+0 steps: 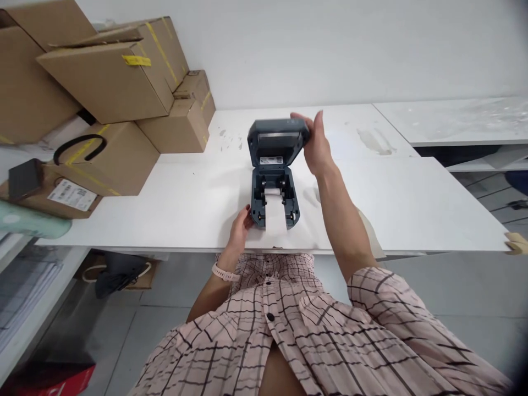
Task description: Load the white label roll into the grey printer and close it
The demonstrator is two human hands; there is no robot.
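Note:
A dark grey label printer [272, 190] sits on the white table [391, 203] with its lid [276, 140] swung up and open. A strip of white label paper [275, 217] runs out of its front. My right hand [315, 143] grips the lid's upper right corner, fingers wrapped over the edge. My left hand [241, 225] rests against the printer's front left corner, fingers curled on the base. A pale watch sits on my left wrist.
Several cardboard boxes [111, 77] are stacked at the back left of the table. A second white surface [454, 118] stands at the back right. A bag [117, 272] lies on the floor under the table, and a red item [53, 379] is at bottom left.

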